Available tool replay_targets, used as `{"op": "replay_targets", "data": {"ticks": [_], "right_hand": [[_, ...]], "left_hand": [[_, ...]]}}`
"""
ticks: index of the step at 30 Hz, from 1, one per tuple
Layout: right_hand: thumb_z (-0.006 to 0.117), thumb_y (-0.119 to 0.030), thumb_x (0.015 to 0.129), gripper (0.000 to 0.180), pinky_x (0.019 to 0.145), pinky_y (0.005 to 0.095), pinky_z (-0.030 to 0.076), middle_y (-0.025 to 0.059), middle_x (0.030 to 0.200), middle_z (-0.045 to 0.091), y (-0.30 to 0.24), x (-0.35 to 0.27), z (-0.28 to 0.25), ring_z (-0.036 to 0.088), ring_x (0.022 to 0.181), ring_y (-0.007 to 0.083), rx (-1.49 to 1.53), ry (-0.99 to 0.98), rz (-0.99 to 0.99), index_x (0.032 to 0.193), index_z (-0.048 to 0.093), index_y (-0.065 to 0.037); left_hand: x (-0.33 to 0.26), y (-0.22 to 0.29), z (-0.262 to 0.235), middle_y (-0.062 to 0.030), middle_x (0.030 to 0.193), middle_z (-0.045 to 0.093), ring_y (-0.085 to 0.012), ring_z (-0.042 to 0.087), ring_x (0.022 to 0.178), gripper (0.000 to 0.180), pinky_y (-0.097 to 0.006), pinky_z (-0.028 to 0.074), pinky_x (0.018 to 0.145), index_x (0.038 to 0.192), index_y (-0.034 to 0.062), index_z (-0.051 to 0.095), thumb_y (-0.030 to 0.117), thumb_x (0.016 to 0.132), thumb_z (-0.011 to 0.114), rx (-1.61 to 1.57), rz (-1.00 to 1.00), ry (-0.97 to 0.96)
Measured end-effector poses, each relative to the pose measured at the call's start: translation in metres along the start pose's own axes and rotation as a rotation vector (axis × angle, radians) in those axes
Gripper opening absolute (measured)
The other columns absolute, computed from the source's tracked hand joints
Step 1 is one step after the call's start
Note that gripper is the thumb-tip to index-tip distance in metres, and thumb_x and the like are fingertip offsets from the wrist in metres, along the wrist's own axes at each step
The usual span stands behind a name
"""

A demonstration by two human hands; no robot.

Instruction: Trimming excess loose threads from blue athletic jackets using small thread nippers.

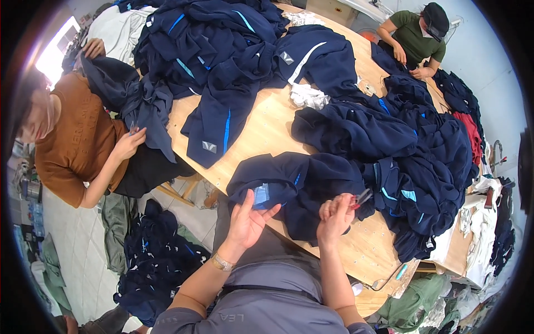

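Note:
A dark navy garment (328, 172) lies bunched at the near edge of the table, in front of me. A light blue patch (261, 192) shows on its left part. My left hand (248, 225) is open there, palm up with the fingers spread, against the cloth's lower edge by the patch. In my right hand (335, 218) is a pair of small thread snips (362, 198) with red on the handle. The closed fingers hold them over the right side of the garment, blades pointing away to the right.
Navy garments are heaped at the far left (211, 44) and right (434, 150) of the wooden table (261, 125). A person in brown (80, 139) trims a dark garment at left; another in green (414, 39) works at far right. More clothes (156, 256) lie on the floor.

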State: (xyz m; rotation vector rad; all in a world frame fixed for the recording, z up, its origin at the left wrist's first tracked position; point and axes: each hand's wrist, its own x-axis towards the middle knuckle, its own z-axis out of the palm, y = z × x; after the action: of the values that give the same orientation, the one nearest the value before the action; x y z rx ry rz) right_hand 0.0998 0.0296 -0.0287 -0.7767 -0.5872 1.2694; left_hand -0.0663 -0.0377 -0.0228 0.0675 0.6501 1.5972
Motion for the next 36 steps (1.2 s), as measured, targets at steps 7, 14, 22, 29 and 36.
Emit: {"op": "replay_targets", "data": {"ticks": [7, 14, 22, 29, 36], "right_hand": [[0.067, -0.011, 0.08, 0.035, 0.044, 0.0205, 0.035, -0.0026, 0.059, 0.043, 0.013, -0.007, 0.004, 0.043, 0.049, 0.005, -0.697, -0.255, 0.309, 0.066, 0.035, -0.01], [0.064, -0.007, 0.08, 0.034, 0.05, 0.0219, 0.027, -0.0052, 0.062, 0.029, 0.028, -0.01, 0.001, 0.028, 0.057, 0.0052, -0.826, -0.316, 0.105, 0.066, 0.033, -0.008], [0.063, -0.007, 0.081, 0.032, 0.05, 0.0226, 0.025, -0.0043, 0.061, 0.028, 0.015, -0.004, -0.004, 0.026, 0.056, 0.007, -0.882, -0.308, -0.021, 0.067, 0.034, -0.007], [0.062, -0.008, 0.083, 0.03, 0.05, 0.0216, 0.032, -0.0041, 0.061, 0.031, 0.008, -0.007, -0.008, 0.033, 0.056, 0.006, -0.974, -0.291, -0.038, 0.068, 0.035, -0.007], [0.058, -0.008, 0.085, 0.023, 0.057, 0.0315, 0.055, 0.0004, 0.064, 0.044, -0.009, -0.012, 0.02, 0.058, 0.07, 0.0126, -0.65, -0.228, 0.317, 0.074, 0.039, -0.005]], "left_hand": [[-0.016, -0.018, -0.006, -0.0094, 0.106, 0.06, -0.0216, 0.058, 0.098, 0.035, -0.041, 0.048, 0.088, 0.102, 0.0041, 0.056, 0.037, 0.092, 0.047, -0.165, -0.292, 0.087], [-0.052, -0.026, -0.034, -0.0045, 0.102, 0.061, -0.0112, 0.056, 0.093, 0.037, -0.028, 0.046, 0.082, 0.107, -0.0003, 0.059, 0.033, 0.09, 0.054, 0.932, -0.544, -0.008], [-0.024, 0.009, -0.027, -0.0083, 0.068, 0.063, -0.0143, 0.061, 0.061, 0.021, -0.027, 0.049, 0.058, 0.078, 0.0014, 0.058, 0.021, 0.079, 0.067, 1.366, 0.14, 0.172], [-0.012, 0.008, -0.015, -0.008, 0.069, 0.058, -0.0169, 0.059, 0.062, 0.031, -0.028, 0.049, 0.06, 0.078, 0.0025, 0.056, 0.025, 0.07, 0.075, 1.468, 0.25, 0.014], [-0.016, -0.026, -0.021, -0.0129, 0.09, 0.055, -0.0301, 0.056, 0.085, 0.034, -0.035, 0.047, 0.071, 0.099, 0.0032, 0.049, 0.009, 0.071, 0.069, 1.69, 0.667, -0.287]]}}
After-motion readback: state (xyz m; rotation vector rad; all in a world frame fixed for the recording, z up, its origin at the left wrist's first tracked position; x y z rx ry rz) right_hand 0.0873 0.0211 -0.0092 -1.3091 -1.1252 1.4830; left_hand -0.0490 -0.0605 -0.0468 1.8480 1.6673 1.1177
